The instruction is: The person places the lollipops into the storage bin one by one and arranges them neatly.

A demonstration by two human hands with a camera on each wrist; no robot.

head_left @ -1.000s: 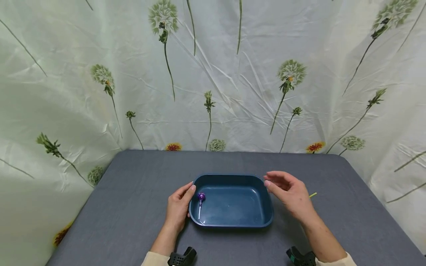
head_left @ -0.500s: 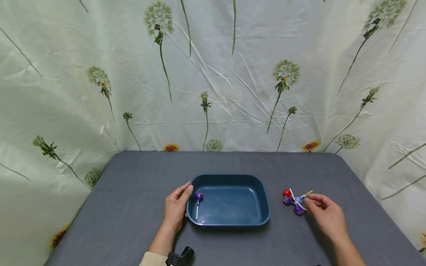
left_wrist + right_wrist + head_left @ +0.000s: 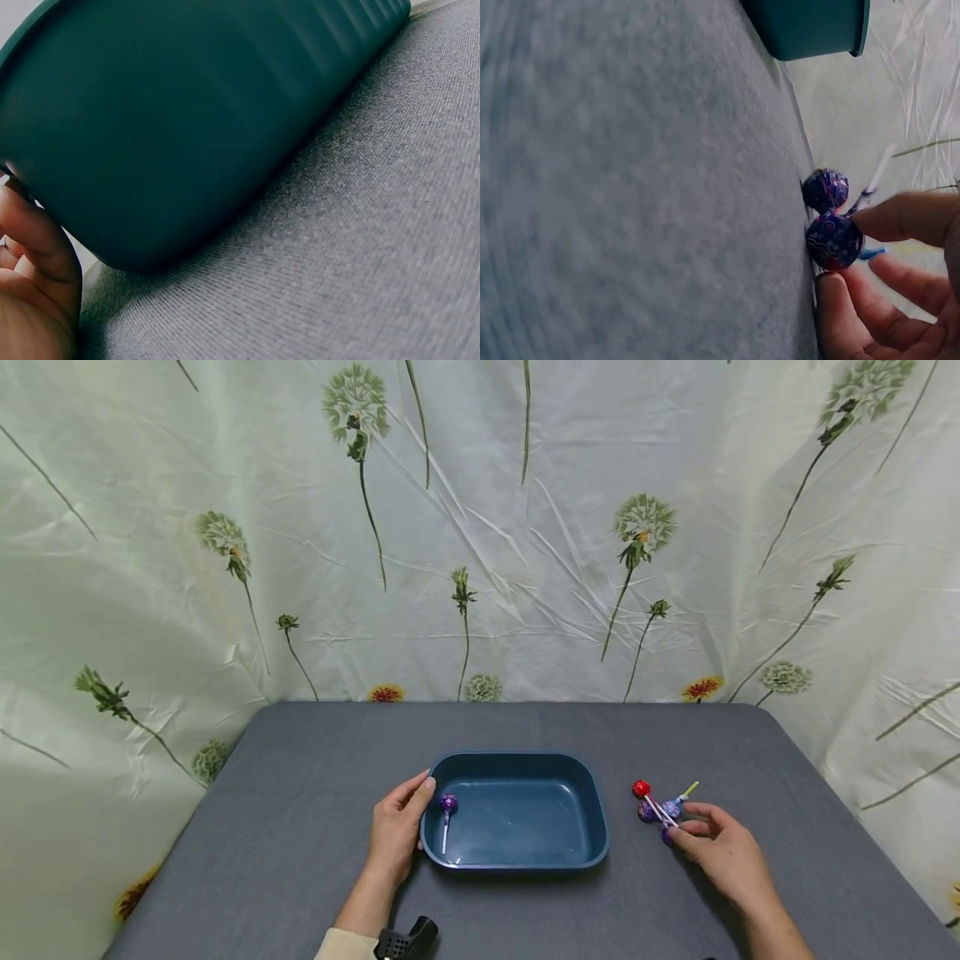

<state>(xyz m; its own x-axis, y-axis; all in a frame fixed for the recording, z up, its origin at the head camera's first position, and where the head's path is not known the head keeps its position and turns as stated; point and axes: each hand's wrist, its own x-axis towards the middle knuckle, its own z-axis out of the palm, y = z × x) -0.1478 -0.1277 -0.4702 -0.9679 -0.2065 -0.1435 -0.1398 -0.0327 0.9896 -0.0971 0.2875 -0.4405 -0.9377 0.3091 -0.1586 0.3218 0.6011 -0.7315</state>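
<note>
My left hand grips the left side of a blue tray, thumb at the rim and fingers against the outer wall. One purple lollipop lies inside at the tray's left end. Right of the tray is a small pile of lollipops: a red one, a light blue one with a yellow stick, and purple ones. My right hand pinches a purple lollipop by its wrapped head in the right wrist view; another purple head touches it. My right fingers partly hide the pile's near side.
A grey cloth-covered table lies under everything. Behind it hangs a pale curtain printed with flowers. In the left wrist view the tray's outer wall stands on the cloth.
My right hand has moved from the tray's right rim to the lollipops, then slightly left onto a purple one. The red lollipop has shifted a little left. My left hand stays at the tray.
</note>
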